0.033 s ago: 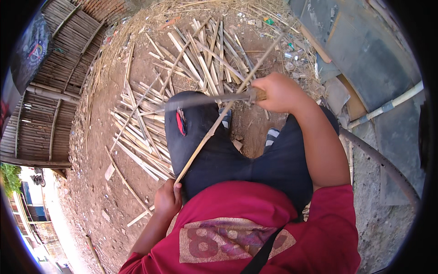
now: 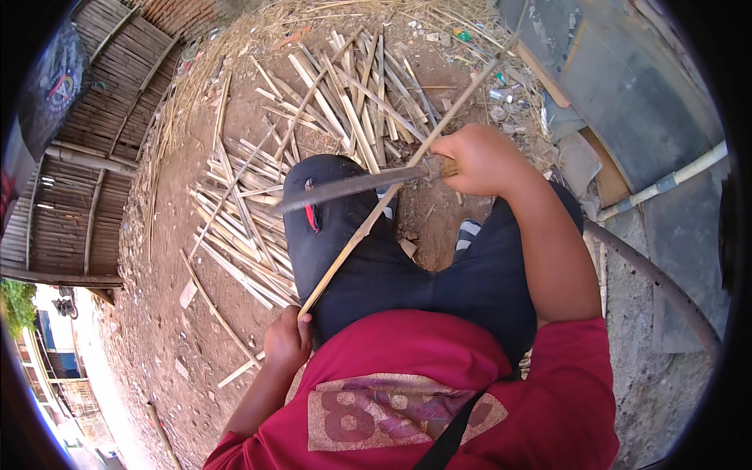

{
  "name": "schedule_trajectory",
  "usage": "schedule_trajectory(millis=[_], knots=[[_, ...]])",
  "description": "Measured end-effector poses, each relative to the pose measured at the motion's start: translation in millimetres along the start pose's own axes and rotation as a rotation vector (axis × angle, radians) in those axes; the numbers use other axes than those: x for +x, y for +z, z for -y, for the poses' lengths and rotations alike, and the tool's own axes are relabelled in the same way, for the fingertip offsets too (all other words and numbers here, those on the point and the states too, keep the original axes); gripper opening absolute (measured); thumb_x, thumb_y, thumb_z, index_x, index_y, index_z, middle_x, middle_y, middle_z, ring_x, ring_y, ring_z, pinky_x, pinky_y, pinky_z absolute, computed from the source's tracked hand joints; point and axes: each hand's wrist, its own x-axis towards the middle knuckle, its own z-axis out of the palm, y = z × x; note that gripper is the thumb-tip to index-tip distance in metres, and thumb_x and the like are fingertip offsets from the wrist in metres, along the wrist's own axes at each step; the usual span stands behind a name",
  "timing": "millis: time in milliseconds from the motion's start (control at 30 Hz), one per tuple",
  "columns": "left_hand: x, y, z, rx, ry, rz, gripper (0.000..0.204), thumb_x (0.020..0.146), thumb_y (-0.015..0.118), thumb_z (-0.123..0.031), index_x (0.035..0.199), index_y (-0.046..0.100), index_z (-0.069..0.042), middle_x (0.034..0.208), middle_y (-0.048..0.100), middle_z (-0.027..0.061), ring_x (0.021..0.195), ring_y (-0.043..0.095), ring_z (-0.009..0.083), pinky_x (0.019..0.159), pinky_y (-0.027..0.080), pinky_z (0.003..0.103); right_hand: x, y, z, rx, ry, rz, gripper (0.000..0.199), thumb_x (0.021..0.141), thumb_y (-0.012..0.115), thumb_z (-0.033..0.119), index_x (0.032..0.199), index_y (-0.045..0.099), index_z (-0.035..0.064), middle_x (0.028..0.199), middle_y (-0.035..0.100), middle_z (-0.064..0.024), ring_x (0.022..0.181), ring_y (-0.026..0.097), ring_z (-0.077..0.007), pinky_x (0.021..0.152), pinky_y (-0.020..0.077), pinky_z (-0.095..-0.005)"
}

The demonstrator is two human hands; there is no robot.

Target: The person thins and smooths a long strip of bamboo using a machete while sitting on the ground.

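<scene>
My right hand point(image 2: 482, 160) is closed round the wooden handle of a machete point(image 2: 333, 189), whose long grey blade points left over my left knee. My left hand point(image 2: 287, 338), low beside my left thigh, grips the near end of a long thin bamboo stick point(image 2: 356, 237). From there the stick slants up and away to the right, past my right hand. Blade and stick cross near the handle; whether they touch I cannot tell.
Split bamboo strips point(image 2: 243, 227) lie piled on the dirt beyond and left of my knees. Woven bamboo panels point(image 2: 59, 227) stand at the left. Dark sheets point(image 2: 619, 102), a pale pole point(image 2: 666, 182) and a curved dark pipe point(image 2: 658, 274) are on the right.
The machete's blade has tilted, its tip now lower, and it looks less blurred. The stick's far end has shifted slightly up and right. My left hand stays in place.
</scene>
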Motion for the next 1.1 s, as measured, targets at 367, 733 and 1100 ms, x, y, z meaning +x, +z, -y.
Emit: schedule_trajectory(millis=[367, 733, 1100], knots=[[-4.5, 12.7, 11.9, 0.012, 0.015, -0.027, 0.033, 0.103, 0.045, -0.033, 0.092, 0.055, -0.003, 0.074, 0.061, 0.0265, 0.071, 0.059, 0.0513, 0.064, 0.045, 0.058, -5.8, 3.2, -11.3, -0.048, -0.020, -0.170, 0.032, 0.077, 0.078, 0.030, 0.095, 0.069, 0.0057, 0.077, 0.067, -0.0177, 0.077, 0.069, -0.0332, 0.069, 0.0504, -0.0435], [1.2, 11.1, 7.0, -0.068, 0.040, -0.029, 0.031, 0.104, 0.044, -0.030, 0.097, 0.056, -0.003, 0.076, 0.062, 0.0288, 0.072, 0.060, 0.0519, 0.061, 0.045, 0.058, -7.1, -1.7, -40.8, 0.230, 0.243, -0.199, 0.039, 0.078, 0.074, 0.025, 0.113, 0.069, 0.0072, 0.096, 0.071, -0.0194, 0.089, 0.069, -0.0352, 0.080, 0.0542, -0.0419], [1.2, 12.6, 12.5, 0.000, 0.024, -0.005, 0.031, 0.104, 0.045, -0.034, 0.097, 0.056, -0.005, 0.077, 0.062, 0.0264, 0.072, 0.060, 0.0508, 0.061, 0.046, 0.057, -2.9, 16.2, -69.1, 0.330, 0.260, -0.416, 0.029, 0.079, 0.076, 0.024, 0.101, 0.071, 0.0055, 0.078, 0.070, -0.0167, 0.074, 0.069, -0.0250, 0.070, 0.0522, -0.0401]])
